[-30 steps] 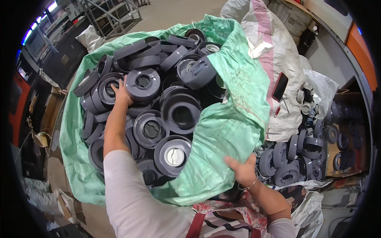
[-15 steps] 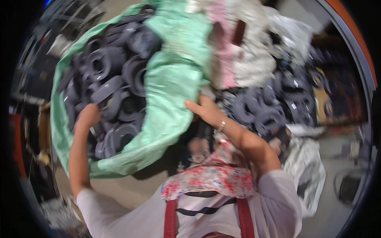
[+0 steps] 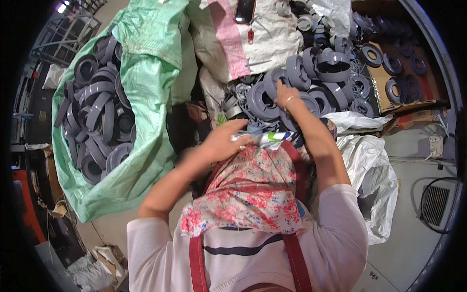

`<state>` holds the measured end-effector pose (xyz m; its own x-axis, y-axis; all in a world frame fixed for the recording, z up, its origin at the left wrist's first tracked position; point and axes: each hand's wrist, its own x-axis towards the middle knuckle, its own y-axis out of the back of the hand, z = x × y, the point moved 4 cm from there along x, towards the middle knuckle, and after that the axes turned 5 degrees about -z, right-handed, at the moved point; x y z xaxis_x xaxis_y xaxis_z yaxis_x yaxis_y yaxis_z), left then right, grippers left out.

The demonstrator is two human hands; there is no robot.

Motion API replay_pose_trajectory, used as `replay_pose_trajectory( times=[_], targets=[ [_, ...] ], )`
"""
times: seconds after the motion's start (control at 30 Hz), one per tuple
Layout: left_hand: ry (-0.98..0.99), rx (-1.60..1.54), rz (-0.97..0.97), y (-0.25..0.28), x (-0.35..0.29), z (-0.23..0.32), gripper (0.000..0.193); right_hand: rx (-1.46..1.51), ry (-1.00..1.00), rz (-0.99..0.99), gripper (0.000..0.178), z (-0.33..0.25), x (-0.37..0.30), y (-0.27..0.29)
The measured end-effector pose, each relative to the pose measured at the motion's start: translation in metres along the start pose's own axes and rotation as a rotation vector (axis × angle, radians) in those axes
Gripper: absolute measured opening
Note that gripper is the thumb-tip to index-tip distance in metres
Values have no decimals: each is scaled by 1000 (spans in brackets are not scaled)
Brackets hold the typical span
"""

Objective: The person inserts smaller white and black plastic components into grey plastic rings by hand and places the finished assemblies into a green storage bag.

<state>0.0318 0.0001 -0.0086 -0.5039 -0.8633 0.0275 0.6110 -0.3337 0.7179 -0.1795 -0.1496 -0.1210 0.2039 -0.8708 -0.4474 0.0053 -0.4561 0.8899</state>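
The right hand (image 3: 288,96) is the nearer of the 2 to the glossy grey plastic ring (image 3: 270,82), which lies directly at its fingertips, up and to the left along the line of the forearm. The ring is round, so it has no long axis; it stands tilted at the near-left side of a heap of loose grey plastic rings (image 3: 333,62). The fingers touch it, but with its far side hidden I cannot tell whether they are closed on it. The left hand (image 3: 224,142) is below and left of that ring, apart from it, fingers loosely spread and seemingly empty beside a white, green and blue plastic wrapper (image 3: 273,137).

In the frame from 0.5 s ago, the left hand is at the grey parts in the green woven plastic sack (image 3: 148,65) and the right hand is by the sack's edge; now both are away from it.
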Motion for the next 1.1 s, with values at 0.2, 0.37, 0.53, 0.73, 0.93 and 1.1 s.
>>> replay_pose_trajectory(
  times=[0.2,0.37,0.53,0.73,0.93,1.1],
  targets=[
    [371,-326,-714,-116,-24,-36,38,264,-16,513,49,58,5,45],
    [277,-685,429,-22,11,-69,62,2121,337,160,38,-2,-54,76],
    [519,-1731,331,5,12,-73,43,2049,98,-171,34,-71,-19,0],
    [497,-1324,547,13,-15,-71,32,175,614,55,22,-137,-9,-49],
    [439,-1171,633,19,-25,-55,32,205,464,511,18,-107,0,-33],
    [453,-1384,514,3,-11,-59,36,679,308,480,19,-83,-48,45]
  ],
)
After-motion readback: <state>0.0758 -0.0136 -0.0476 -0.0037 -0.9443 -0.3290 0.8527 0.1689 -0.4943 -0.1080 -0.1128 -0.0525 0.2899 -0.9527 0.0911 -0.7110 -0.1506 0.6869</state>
